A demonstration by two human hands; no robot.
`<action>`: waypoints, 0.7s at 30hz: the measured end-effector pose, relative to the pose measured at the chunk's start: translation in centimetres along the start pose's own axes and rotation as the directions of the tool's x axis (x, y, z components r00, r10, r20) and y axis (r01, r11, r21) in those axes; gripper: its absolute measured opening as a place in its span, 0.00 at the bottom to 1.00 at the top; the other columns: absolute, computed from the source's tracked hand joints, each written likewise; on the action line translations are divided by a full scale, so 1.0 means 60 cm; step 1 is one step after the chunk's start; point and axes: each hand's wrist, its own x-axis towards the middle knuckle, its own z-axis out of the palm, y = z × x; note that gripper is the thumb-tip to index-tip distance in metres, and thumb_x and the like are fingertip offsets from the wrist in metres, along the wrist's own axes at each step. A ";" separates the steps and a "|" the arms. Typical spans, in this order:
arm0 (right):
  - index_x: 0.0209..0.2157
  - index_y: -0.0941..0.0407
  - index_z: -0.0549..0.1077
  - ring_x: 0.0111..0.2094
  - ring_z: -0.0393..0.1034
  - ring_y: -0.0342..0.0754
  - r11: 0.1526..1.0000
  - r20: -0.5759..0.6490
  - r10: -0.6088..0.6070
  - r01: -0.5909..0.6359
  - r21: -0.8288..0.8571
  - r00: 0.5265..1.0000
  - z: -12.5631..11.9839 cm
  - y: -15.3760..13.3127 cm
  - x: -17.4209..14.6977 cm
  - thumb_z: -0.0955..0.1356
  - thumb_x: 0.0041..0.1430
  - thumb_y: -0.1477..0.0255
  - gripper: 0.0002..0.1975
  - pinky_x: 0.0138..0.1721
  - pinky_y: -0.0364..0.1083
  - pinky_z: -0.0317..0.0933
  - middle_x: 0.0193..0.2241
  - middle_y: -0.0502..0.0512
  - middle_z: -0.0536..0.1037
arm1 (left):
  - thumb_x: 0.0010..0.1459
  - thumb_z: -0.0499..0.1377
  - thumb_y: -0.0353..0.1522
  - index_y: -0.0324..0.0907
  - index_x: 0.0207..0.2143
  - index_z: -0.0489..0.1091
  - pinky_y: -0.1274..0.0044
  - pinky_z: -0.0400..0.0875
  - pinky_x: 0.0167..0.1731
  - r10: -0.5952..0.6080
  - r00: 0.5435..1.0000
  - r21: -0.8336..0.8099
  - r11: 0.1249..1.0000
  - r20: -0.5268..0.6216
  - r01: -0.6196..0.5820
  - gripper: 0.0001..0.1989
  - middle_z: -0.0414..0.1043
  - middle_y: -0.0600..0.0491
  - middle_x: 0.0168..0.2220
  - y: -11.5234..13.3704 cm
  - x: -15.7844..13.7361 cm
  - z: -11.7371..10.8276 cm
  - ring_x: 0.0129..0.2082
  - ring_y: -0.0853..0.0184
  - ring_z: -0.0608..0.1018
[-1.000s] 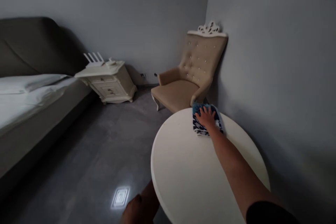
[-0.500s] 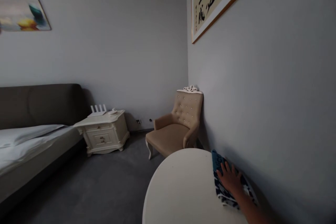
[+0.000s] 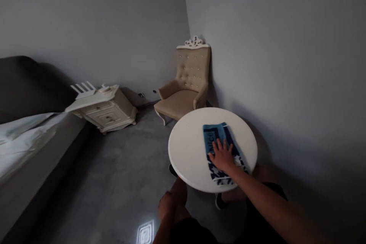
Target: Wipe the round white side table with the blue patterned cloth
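My right hand (image 3: 222,156) lies flat on a folded towel (image 3: 213,135), its fingers spread and pressing on the fabric. The towel is teal and dark navy with a white pattern and the letters "Nice" on it. It rests on a round white table (image 3: 187,152), on the half nearer the wall. Low in the view, my left hand (image 3: 166,204) rests at my bent knee, below and left of the table. Its fingers are too dim to make out, and I see nothing held there.
A tan tufted armchair (image 3: 183,101) stands behind the table in the corner. To the left are a white nightstand (image 3: 111,116) bearing a white router (image 3: 84,90), and a bed (image 3: 42,145). A grey wall (image 3: 286,65) rises at the right. My legs are beneath the table.
The view has tilted down, bringing the whole tabletop, my legs and my left hand into sight. My right hand stays spread on the towel.
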 end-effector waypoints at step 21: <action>0.86 0.51 0.54 0.85 0.34 0.71 0.978 0.025 0.139 -0.134 -0.158 0.990 -0.060 0.324 0.048 0.54 0.81 0.44 0.43 0.80 0.78 0.42 0.84 0.58 0.39 | 0.79 0.46 0.45 0.34 0.59 0.81 0.60 0.79 0.61 -0.221 0.975 -0.045 0.975 -0.022 0.220 0.31 0.84 0.29 0.59 -0.019 0.052 0.042 0.63 0.41 0.84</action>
